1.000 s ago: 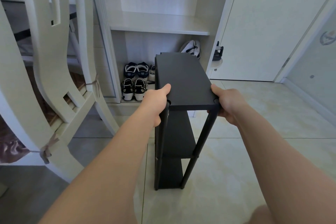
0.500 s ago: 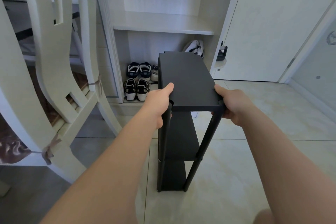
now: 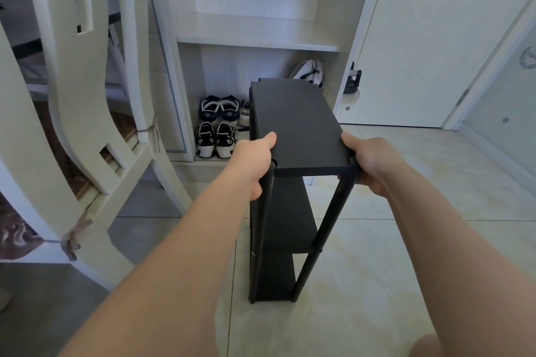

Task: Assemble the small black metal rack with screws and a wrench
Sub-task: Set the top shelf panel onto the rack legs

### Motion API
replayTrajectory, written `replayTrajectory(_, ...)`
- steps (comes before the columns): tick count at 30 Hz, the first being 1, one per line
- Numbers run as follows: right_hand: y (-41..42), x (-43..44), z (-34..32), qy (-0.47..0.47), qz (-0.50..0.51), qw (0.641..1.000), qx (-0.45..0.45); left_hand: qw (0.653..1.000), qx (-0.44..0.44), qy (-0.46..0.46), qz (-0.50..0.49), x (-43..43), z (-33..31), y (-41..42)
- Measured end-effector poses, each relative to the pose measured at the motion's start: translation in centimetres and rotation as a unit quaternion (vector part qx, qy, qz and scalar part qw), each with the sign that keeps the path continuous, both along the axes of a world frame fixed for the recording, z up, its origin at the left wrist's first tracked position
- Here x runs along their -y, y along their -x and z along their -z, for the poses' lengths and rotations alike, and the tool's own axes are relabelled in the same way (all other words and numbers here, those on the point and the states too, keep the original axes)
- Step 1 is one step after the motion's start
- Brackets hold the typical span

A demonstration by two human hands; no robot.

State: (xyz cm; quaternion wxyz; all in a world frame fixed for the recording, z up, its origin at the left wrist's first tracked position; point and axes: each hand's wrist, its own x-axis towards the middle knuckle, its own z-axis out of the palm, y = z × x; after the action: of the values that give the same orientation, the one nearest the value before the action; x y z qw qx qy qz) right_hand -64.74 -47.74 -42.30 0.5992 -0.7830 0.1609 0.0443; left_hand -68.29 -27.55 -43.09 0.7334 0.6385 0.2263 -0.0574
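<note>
The left hand [image 3: 251, 164] is closed around the near-left corner of the small black metal rack [image 3: 295, 136], thumb lying flat on the top shelf and the fingers curled out of sight around the left corner post. The right hand [image 3: 369, 164] grips the near-right corner the same way: its thumb rests on the shelf edge, and the fingers wrap behind the right post, so only the knuckles and the back of the hand show. Both forearms reach in from the bottom of the view, cut off by the frame.

The rack stands upright on the pale tiled floor [image 3: 377, 269], with three flat shelves stacked between round black posts. The lower shelves are dim and partly hidden by the top one and by the left forearm; whether the feet all touch the floor cannot be told. A small pale fastener shows on the left post near the middle shelf, too small to identify.

Just behind the rack is an open white cabinet [image 3: 255, 35], with pairs of dark and white sneakers [image 3: 216, 124] in its bottom compartment; the rack covers some of them. A white shoe [image 3: 310, 72] leans further back, half hidden. To the left stands a cream wooden chair [image 3: 81, 113], cropped by the frame. To the right is a white door [image 3: 429, 46].
</note>
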Motion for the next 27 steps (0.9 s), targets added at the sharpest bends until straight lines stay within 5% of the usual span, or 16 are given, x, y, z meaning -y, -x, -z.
replayTrajectory(11,1.1,-0.2,0.7,-0.062,0.006,0.998,-0.001,1.000,0.013,-0.005,0.026,-0.5,0.3,1.9)
replayTrajectory(16,1.7,-0.1,0.5,-0.051,0.011,0.999,0.012,0.936,-0.073,-0.283,0.196,-2.1,-0.5,3.9)
replayTrajectory(23,2.5,-0.2,0.3,-0.068,0.022,0.997,0.023,0.973,0.031,-0.206,0.099,-1.9,0.4,3.0)
replayTrajectory(27,3.6,-0.2,0.2,-0.140,-0.092,0.985,-0.046,0.969,0.100,-0.226,-0.031,-2.5,0.9,2.0)
